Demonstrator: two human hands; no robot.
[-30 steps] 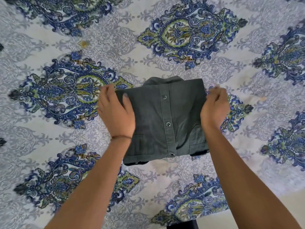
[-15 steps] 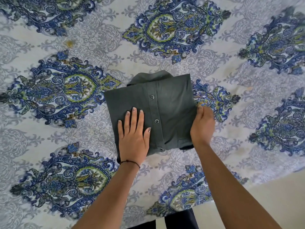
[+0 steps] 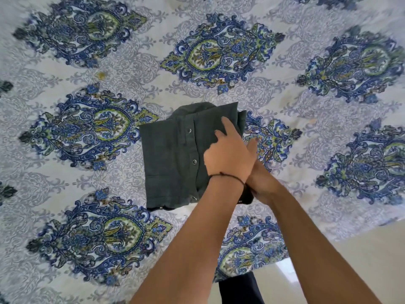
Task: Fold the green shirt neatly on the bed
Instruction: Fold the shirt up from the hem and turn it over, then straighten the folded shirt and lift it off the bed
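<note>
The green shirt (image 3: 173, 163) lay as a folded rectangle near the middle of the bed (image 3: 65, 194), flat on the patterned blue, green and white sheet. Its long axis ran away from the person, tilted slightly. The collar end pointed to the far side and the hem end lay nearest the person. The button placket faced up and followed the same line, with three metal snaps showing along it (one close to the near edge). The left half of the fold lay smooth and uncovered. At the far right corner a few layers of cloth were stacked a little unevenly.

The left hand (image 3: 228, 156) rested on the right half of the shirt, palm down, its fingers stretched toward the far right corner and pressed flat on the cloth, holding nothing. A thin dark cord (image 3: 228, 175) circled its wrist. The right hand (image 3: 260, 172) sat at the shirt's right edge, crossed beneath the left hand and largely hidden by it. Only a fingertip showed beyond, near the sheet, so I could not tell whether it held the cloth. A pale floor (image 3: 350, 260) showed past the near right edge of the bed.
</note>
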